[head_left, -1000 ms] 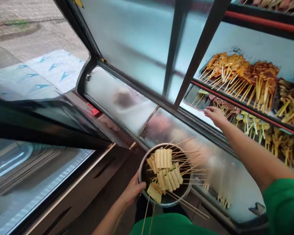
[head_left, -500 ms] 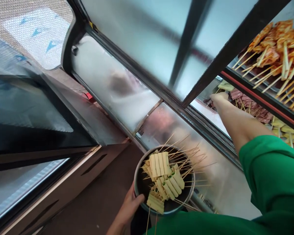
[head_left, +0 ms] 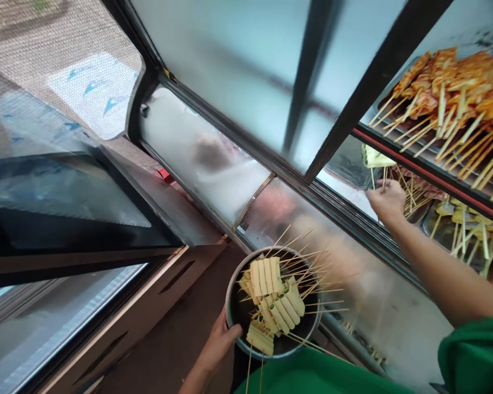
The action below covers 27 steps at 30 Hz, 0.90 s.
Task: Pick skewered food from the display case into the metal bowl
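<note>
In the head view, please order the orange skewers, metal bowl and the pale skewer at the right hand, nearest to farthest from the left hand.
1. Metal bowl, in the left hand.
2. Pale skewer, at the right hand.
3. Orange skewers, upper right shelf.

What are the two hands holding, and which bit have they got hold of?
The left hand holds the bowl by its rim. The right hand holds pale rolls by their sticks.
</note>
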Available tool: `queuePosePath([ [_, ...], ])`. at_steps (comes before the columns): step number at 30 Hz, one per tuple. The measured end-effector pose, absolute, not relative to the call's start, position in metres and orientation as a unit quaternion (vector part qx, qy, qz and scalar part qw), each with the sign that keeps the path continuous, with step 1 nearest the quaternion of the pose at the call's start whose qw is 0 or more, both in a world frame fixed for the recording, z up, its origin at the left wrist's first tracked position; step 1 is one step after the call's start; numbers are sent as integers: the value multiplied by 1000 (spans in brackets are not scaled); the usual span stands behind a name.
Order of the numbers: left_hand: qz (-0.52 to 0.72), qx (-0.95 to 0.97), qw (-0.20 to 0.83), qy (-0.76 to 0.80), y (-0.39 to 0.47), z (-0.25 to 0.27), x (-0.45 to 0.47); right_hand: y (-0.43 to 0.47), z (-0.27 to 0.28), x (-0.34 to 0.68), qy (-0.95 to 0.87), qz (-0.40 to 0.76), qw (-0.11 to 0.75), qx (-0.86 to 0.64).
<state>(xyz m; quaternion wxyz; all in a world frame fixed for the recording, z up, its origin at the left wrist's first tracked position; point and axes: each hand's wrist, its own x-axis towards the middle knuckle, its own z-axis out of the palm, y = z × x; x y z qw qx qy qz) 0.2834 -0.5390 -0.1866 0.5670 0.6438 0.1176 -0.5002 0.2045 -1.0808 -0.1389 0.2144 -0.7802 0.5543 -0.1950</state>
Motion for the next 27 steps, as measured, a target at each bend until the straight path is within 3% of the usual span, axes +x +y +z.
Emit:
queuePosePath([
  [8, -500, 656, 549, 136, -501, -183, 281, -953, -146, 68, 569, -221, 314, -727],
  [19, -520, 642, 553, 102, -541, -158, 272, -1036, -160, 40, 764, -250, 173, -569],
  [27, -517, 648, 555, 66, -559, -154, 269, -1013, -186, 37, 790, -232, 165, -543],
])
